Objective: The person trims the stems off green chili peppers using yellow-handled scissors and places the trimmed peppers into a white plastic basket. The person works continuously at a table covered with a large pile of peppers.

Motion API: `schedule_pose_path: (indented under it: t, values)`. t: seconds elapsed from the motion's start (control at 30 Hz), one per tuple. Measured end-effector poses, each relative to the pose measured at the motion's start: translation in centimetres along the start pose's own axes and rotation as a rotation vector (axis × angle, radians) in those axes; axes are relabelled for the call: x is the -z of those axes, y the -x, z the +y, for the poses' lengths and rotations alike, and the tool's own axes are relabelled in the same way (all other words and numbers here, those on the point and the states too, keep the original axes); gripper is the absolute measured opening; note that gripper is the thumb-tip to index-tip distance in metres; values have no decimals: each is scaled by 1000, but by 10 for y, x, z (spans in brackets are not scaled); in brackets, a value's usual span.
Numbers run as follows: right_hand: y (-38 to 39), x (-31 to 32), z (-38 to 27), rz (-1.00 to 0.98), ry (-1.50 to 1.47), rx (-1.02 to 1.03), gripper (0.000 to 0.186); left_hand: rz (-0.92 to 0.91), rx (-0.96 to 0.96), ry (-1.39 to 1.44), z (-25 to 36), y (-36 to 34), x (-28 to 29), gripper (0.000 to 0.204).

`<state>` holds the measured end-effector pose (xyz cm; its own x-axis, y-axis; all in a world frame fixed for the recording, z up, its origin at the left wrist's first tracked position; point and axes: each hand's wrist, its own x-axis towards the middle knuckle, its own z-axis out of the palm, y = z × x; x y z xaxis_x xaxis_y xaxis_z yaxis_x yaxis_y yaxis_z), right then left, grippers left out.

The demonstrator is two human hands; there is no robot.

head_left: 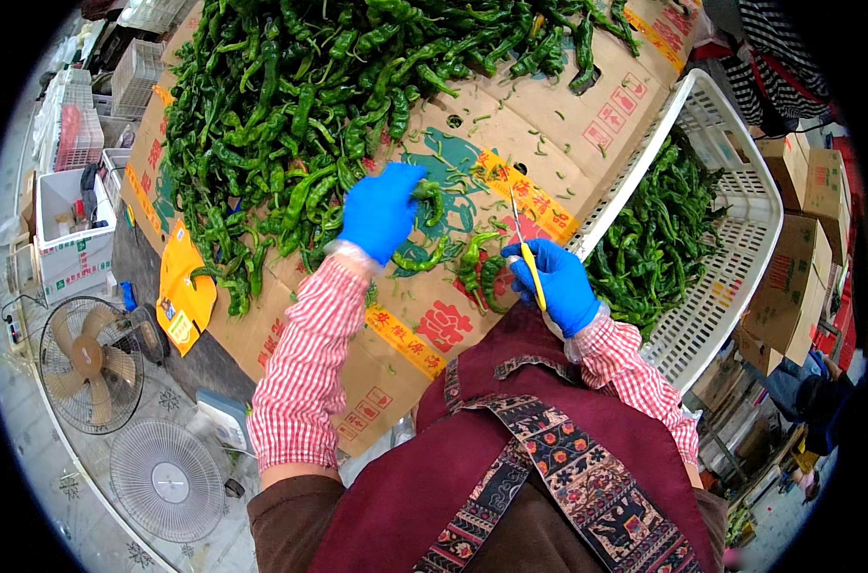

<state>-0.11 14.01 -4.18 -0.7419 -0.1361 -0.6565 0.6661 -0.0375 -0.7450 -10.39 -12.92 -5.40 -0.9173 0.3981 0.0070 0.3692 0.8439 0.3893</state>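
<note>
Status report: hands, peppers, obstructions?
Left blue-gloved hand holding curled green pepper. Right blue-gloved hand gripping yellow-handled scissors. Green peppers heaped on brown cardboard, small scraps scattered alongside.

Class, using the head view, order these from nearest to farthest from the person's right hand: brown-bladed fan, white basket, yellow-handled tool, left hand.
From the right hand:
1. Yellow-handled tool, in its grip.
2. White basket, just to its right.
3. Left hand, to its left.
4. Brown-bladed fan, far left.
</note>
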Motion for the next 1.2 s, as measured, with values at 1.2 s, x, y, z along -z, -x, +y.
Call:
schedule_pose_path:
  t: [1.2]
  values:
    - [53, -6, -12, 248, 702, 585, 45, 378, 822, 1716, 94, 25, 0, 17]
